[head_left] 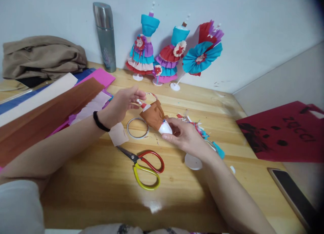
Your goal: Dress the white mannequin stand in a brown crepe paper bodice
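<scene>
Head view shows us the form (165,127) in front of us, tilted over the middle of the table (101,197), its knob (139,101) toward our left side and its white end toward our right. Our right hand (183,134) pinches that white end between thumb and fingers. Our left hand (121,104) has its fingers loosely spread beside the knob; we cannot tell whether any fingertip touches it. We judge the form light, since one pinch bears it, and stiff, perhaps plastic, with a smooth white end that might slip if our grip is slack. Its brown wrap (152,115) looks like thin crepe paper, soft, easily creased and likely to tear if pulled hard. So we do best to hold the bare white end, as our right hand does, or to steady the neck just below the knob, keeping pressure off the flared paper edge. The knob looks slender, a poor place to twist from. The tape (128,128) and scissors (133,157) lie near, apart from both hands.
</scene>
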The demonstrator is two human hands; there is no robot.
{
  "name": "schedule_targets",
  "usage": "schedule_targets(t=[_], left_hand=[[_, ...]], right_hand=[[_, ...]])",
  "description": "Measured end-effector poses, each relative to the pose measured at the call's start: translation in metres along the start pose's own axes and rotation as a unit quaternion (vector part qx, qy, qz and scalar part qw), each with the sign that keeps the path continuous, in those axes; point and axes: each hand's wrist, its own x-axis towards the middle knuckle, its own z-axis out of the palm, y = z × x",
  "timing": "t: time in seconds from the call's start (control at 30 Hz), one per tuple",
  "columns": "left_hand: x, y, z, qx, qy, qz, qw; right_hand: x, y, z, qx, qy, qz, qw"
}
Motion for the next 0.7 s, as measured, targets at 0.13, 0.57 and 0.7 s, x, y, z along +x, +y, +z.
schedule_targets(t=[0.13,0.57,0.7], left_hand=[[-0.008,0.023,-0.005,0.152,-0.017,0.072,0.986],[-0.039,0.051,0.003,0.409,-0.254,0.079,0.873],[-0.042,0.045,0.007,0.440,-0.317,0.094,0.835]], right_hand=[[-0.003,-0.006,0.000,-0.142,-0.051,-0.037,0.988],[-0.013,-0.024,0.023,-0.290,-0.109,-0.083,0.947],[-0.012,-0.023,0.025,-0.270,-0.125,-0.097,0.950]])
